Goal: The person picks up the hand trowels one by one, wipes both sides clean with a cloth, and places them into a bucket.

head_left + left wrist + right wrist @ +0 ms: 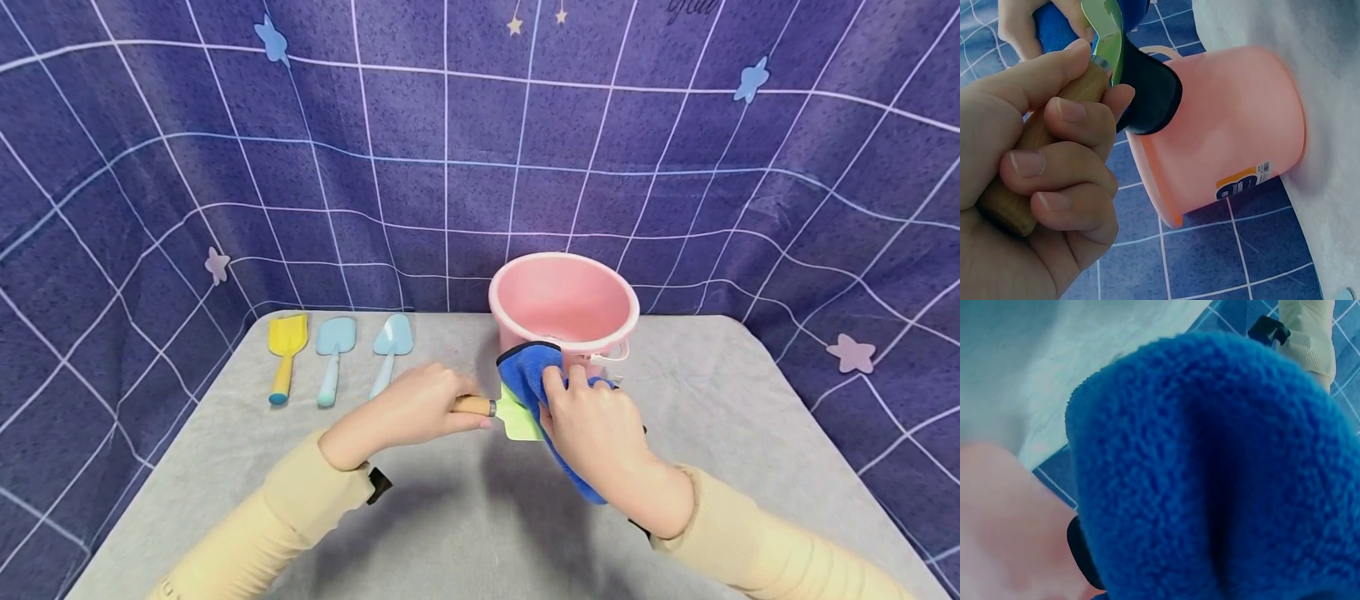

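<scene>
My left hand grips the wooden handle of a small green toy spade, held level over the grey table. The spade's green blade points right, and most of it is covered. My right hand holds a blue fleecy cloth and presses it over the blade. In the right wrist view the blue cloth fills most of the frame. A pink bucket stands upright just behind both hands.
Three toy spades lie in a row at the table's back left: a yellow one, a light blue one and a pale blue one. A purple grid-patterned sheet with stars hangs behind and around the table.
</scene>
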The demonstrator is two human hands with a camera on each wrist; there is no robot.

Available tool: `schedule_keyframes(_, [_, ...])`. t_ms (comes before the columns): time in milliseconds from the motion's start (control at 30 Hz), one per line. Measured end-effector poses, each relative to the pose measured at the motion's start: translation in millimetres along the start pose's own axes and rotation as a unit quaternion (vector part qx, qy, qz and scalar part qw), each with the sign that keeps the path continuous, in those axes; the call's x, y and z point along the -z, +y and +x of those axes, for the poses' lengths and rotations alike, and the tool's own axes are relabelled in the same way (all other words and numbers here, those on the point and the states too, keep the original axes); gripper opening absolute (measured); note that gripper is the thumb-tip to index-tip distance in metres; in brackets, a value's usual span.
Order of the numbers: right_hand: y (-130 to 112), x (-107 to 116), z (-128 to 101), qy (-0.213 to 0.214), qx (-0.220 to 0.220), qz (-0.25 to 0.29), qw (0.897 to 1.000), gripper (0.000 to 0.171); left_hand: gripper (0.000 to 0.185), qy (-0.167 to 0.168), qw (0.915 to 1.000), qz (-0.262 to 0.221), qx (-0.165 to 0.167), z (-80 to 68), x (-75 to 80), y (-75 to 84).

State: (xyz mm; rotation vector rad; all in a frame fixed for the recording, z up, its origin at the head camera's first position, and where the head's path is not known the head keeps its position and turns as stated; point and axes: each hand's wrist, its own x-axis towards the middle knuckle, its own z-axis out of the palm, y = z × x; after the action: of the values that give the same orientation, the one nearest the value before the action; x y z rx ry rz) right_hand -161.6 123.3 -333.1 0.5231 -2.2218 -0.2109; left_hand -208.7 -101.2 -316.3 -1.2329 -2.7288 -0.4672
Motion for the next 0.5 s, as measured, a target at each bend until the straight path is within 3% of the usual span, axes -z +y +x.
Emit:
schedule_keyframes(200, [7, -1, -3, 0.017, -0.003, 0.006, 1.000, 0.029, 0.031, 0.006, 0.9999, 0.008, -0.001, -5.5, 3.4, -2.8])
schedule_keyframes(500, [16, 1, -8, 0.008, -0.006, 0.022, 1.000, 0.029, 0.028, 0.007, 1.0000, 0.004, 0.000, -14.3, 7.1, -3.9])
